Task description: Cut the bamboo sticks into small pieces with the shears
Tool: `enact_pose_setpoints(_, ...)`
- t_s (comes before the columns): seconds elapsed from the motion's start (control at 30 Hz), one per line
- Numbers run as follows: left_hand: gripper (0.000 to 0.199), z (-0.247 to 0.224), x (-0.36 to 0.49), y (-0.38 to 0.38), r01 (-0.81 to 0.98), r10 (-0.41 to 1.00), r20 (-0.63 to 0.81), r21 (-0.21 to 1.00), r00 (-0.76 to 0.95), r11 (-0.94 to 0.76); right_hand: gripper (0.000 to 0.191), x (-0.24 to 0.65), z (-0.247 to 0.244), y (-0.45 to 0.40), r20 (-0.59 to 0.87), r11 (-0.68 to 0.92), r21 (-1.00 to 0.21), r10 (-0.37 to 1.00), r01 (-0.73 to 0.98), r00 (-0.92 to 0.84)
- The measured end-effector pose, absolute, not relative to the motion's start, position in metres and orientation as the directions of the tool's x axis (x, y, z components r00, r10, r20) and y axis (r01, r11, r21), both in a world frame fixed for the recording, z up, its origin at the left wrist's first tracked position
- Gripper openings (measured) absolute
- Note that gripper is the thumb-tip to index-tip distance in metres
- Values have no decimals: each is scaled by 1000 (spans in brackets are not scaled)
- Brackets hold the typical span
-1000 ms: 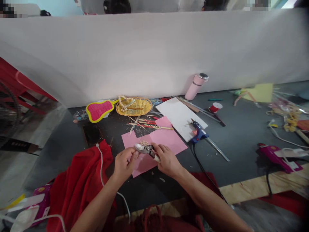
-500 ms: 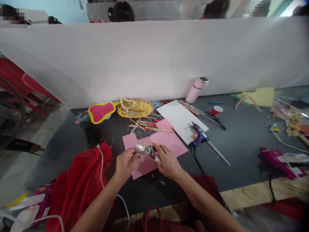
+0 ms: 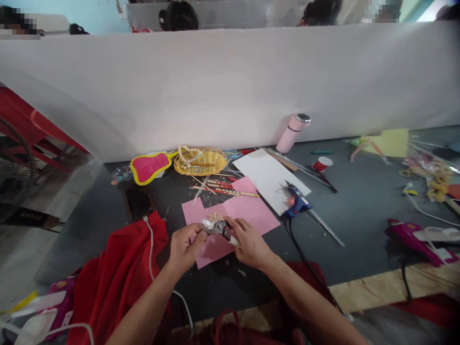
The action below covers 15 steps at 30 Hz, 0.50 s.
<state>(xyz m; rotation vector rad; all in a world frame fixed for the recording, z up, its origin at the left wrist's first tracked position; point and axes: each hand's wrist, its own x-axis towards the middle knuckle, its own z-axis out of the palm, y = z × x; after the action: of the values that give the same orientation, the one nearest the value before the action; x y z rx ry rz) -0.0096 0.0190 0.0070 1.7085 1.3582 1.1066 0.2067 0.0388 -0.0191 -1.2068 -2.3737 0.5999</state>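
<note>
My right hand (image 3: pixel 250 241) is closed around the pale handles of a pair of pruning shears (image 3: pixel 217 228), whose metal jaws point left. At the jaws, my left hand (image 3: pixel 186 247) pinches a small white shiny piece (image 3: pixel 207 223), maybe a bit of shell; the fingers partly hide it. Just beyond the jaws lies a small heap of beige bits (image 3: pixel 214 217) on pink paper (image 3: pixel 251 213). The paper lies flat on the dark table under both hands.
A blue glue gun (image 3: pixel 297 201) rests by white board (image 3: pixel 269 175). Behind are a wicker basket (image 3: pixel 212 162), patterned sticks (image 3: pixel 219 188), a pink bottle (image 3: pixel 293 133) and a red spool (image 3: pixel 322 164). Red cloth (image 3: pixel 115 268), a phone (image 3: pixel 139 202) and a cable lie left. A white partition (image 3: pixel 230 91) stands behind.
The shears and my hands have shifted slightly down and tilted, so more of the beige heap shows. My grip on both things stays the same.
</note>
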Motion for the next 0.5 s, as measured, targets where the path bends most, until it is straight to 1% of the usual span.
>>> enact_pose_setpoints(0.1, 17, 9, -8, 18, 400, 975, 208, 890, 74, -220, 59, 206, -17, 37, 163, 524, -571, 827, 632, -538)
enact_pose_setpoints(0.17, 17, 11, -7, 17, 412, 975, 213, 884, 63, -220, 60, 206, -17, 36, 147, 513, -574, 831, 638, -536)
enact_pose_setpoints(0.33, 17, 13, -6, 16, 441, 971, 235, 868, 45, -230, 64, 205, -18, 35, 100, 484, -563, 845, 670, -526)
enact_pose_setpoints(0.4, 18, 13, -6, 16, 439, 968, 245, 865, 52, -243, 63, 205, -18, 36, 107, 487, -554, 846, 675, -523)
enact_pose_setpoints(0.5, 19, 12, -7, 16, 426, 972, 223, 874, 75, -233, 62, 205, -18, 38, 125, 506, -515, 842, 691, -524)
